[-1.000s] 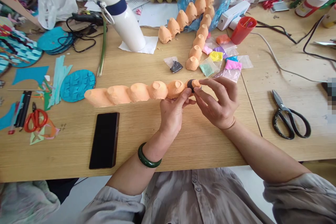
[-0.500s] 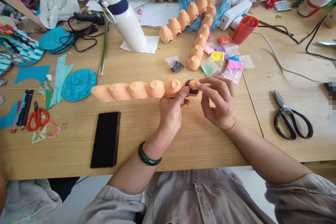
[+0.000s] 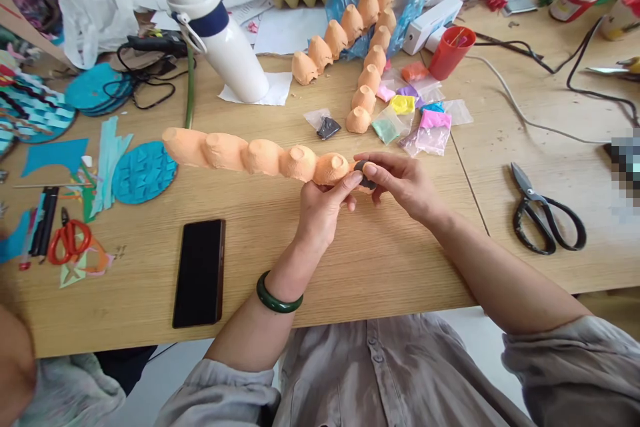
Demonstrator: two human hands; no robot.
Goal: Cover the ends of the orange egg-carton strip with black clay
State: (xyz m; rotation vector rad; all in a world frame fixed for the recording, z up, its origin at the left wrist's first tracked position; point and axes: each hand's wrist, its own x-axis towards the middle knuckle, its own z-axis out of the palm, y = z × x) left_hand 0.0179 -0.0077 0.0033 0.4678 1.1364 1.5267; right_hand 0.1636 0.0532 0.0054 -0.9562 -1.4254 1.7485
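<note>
An orange egg carton strip [image 3: 265, 157], a row of several cups, is held above the table and points to the left. My left hand [image 3: 323, 210] grips it near its right end, thumb on top. My right hand [image 3: 403, 183] is closed on the end cup, thumb pressing against the black clay [image 3: 367, 175] that covers part of that cup. The fingers hide most of this end. Beyond the hands lie a small bag of black clay [image 3: 329, 127] and several bags of coloured clay, among them a pink one [image 3: 434, 130].
More orange egg carton strips [image 3: 359, 119] lie farther back beside a red cup [image 3: 453, 53]. A white bottle [image 3: 225, 47] stands at back left. A phone [image 3: 199, 273] lies front left, black-handled scissors [image 3: 547, 213] right, red-handled scissors [image 3: 70, 240] left. Another person's arm [image 3: 15, 367] shows bottom left.
My right hand has closed from spread fingers onto the black-covered end cup, its thumb now pressing there. The strip's left end has risen a little. The view has shifted slightly.
</note>
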